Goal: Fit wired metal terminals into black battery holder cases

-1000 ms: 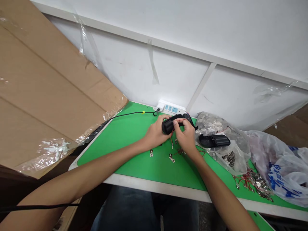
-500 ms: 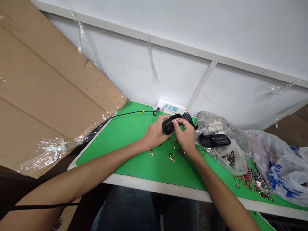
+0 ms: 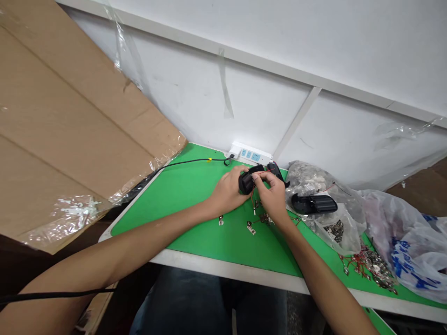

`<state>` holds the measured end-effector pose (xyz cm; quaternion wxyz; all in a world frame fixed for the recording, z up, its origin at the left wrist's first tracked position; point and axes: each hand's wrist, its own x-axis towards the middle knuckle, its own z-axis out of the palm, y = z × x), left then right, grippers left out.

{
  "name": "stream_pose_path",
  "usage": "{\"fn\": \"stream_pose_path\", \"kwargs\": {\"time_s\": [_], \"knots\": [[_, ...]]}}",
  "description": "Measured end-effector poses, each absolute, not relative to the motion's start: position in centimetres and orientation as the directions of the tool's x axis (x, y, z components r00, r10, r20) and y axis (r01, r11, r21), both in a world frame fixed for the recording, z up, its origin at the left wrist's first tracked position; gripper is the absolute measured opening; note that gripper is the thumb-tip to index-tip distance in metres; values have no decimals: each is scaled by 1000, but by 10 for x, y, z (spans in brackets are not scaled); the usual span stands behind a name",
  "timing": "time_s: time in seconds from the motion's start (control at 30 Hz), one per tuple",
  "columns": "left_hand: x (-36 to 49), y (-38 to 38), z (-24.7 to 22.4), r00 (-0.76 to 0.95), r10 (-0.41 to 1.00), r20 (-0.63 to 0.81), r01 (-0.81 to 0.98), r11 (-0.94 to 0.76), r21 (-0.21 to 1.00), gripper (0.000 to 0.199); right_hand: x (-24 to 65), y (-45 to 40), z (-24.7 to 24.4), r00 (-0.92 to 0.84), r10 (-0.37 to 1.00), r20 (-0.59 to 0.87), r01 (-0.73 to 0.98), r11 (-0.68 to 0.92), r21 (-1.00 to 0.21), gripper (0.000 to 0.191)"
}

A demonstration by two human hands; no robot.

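Observation:
My left hand [image 3: 228,193] is wrapped around a black plastic housing [image 3: 246,183], holding it tilted above the green tabletop. Thumb and fingertips of my right hand [image 3: 271,193] are pinched at the housing's right side, on a small metal contact with a red wire [image 3: 268,170]; the fingers partly hide it. Below the hands hang more thin wires. Small metal contacts [image 3: 250,227] with wires lie on the table underneath. Just behind my right hand sits another black part [image 3: 275,173].
A white power strip [image 3: 252,155] with a black cable stands against the wall. To the right, another black housing [image 3: 314,204] rests on a clear plastic bag [image 3: 303,174]. Beside it are a heap of wired contacts [image 3: 370,265] and a white bag [image 3: 415,256]. Cardboard [image 3: 87,116] leans at left.
The view has shifted slightly. Both hands keep their hold at the black housing, which is turned a little, and the right fingertips stay pressed at its side.

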<state>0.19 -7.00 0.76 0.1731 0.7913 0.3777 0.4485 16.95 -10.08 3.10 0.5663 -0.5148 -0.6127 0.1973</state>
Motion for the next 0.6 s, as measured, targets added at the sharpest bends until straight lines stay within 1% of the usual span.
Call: {"fn": "stream_pose_path", "kwargs": {"time_s": [0.27, 0.6], "knots": [[1, -70, 3, 348, 738, 578, 427, -674, 603, 57, 170, -102, 31, 161, 871, 465, 383, 379, -843, 29], [-3, -65, 0, 390, 682, 619, 385, -731, 563, 54, 171, -103, 36, 155, 878, 454, 380, 371, -847, 28]]}}
